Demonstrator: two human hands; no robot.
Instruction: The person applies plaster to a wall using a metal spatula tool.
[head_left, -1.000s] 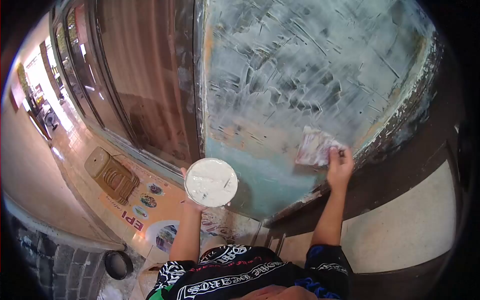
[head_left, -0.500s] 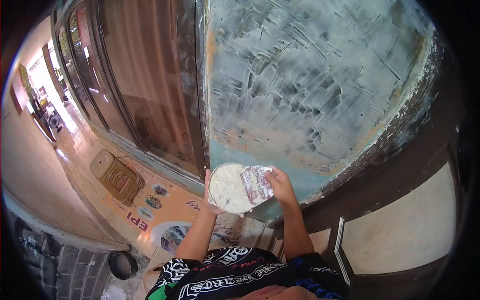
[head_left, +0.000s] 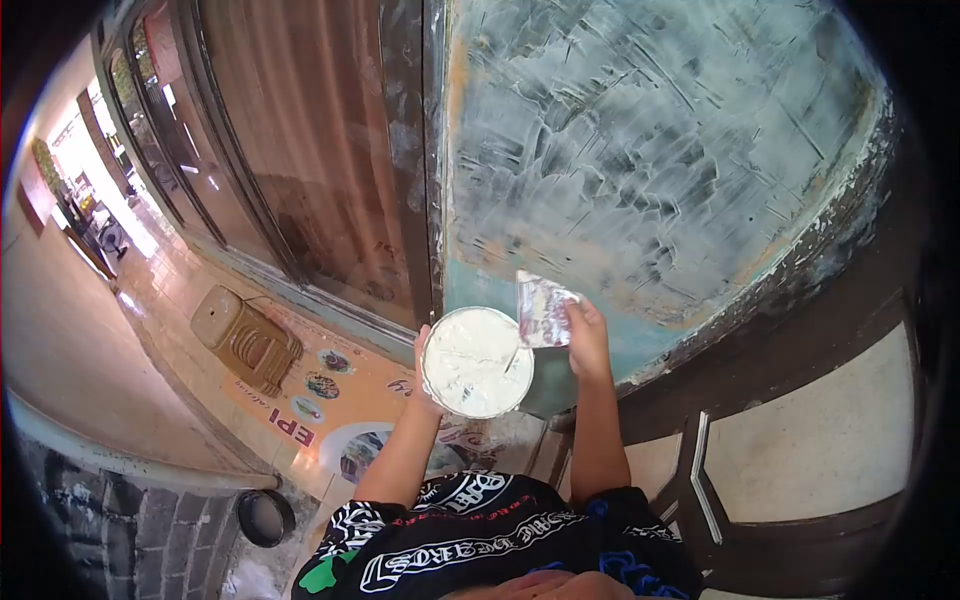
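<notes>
Both grips shut: left hand [head_left: 428, 375] cups putty tub [head_left: 476, 361], right hand [head_left: 588, 335] pinches scraper card [head_left: 543, 309] at tub's rim.

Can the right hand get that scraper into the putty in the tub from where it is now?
Probably yes. The right hand holds the scraper at the rim of the open tub, which the left hand holds up beside it; nothing lies between them.
</notes>
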